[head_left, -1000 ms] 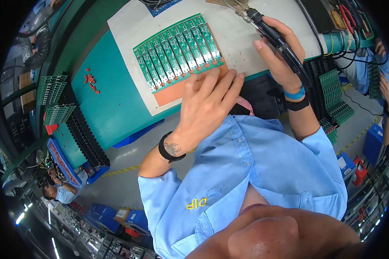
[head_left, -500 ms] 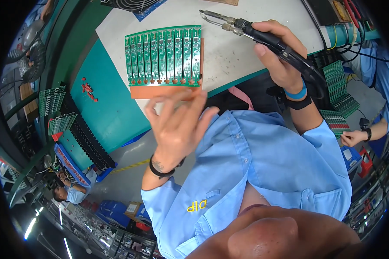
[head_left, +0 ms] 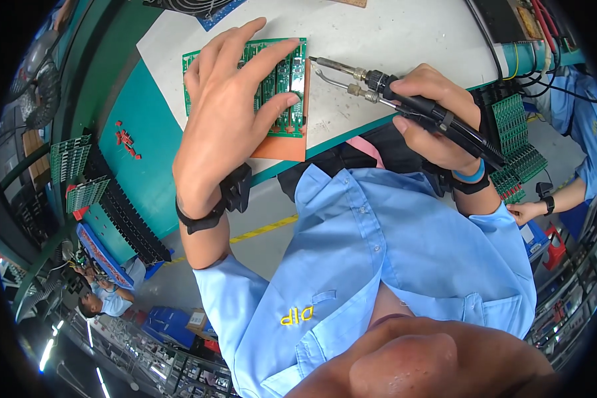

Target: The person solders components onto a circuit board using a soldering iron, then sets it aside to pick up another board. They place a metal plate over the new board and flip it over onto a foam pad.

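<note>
A panel of several narrow green circuit boards (head_left: 299,83) lies on an orange-brown backing plate (head_left: 282,149) at the table's near edge. My left hand (head_left: 220,106) is over the panel with its fingers spread, covering most of the left and middle boards; fingertips appear to rest on it. A black soldering iron (head_left: 414,105) with a thin metal tube beside its tip is gripped in my right hand (head_left: 454,96). Its tip points left, close to the panel's right edge.
Small red parts (head_left: 126,140) lie scattered on the green tabletop at left. Beyond them run a black toothed rail (head_left: 126,205) and upright green boards (head_left: 69,159). A fan (head_left: 199,5) stands at the back. At right, a co-worker's hand (head_left: 525,211) touches other boards.
My left hand has moved up and forward from the plate's near edge onto the panel. My right hand has lowered the soldering iron, bringing its tip nearer the panel's right edge.
</note>
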